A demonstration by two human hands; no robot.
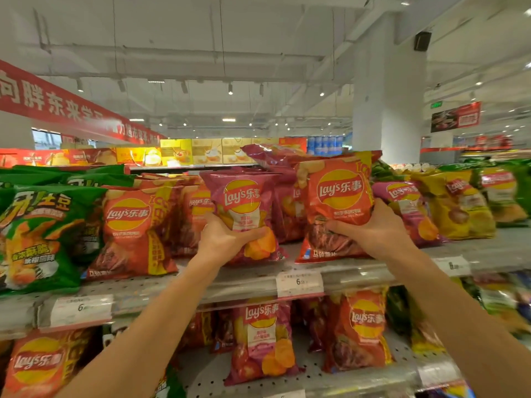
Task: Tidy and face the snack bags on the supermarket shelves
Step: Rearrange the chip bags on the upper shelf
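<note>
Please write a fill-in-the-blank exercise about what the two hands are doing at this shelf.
1. The left hand grips a glossy ____ Lay's crisp bag.
2. The right hand grips a glossy ____ Lay's crisp bag.
3. Both bags are on the ____ metal shelf.
4. The white price tag between the arms begins with ____.

Missing words: pink; red; upper; 6

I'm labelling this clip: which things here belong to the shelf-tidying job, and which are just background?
Job:
left hand gripping the pink bag
right hand gripping the red bag
top shelf

Background:
green bags
yellow bags
price tag
banner
pillar
</note>
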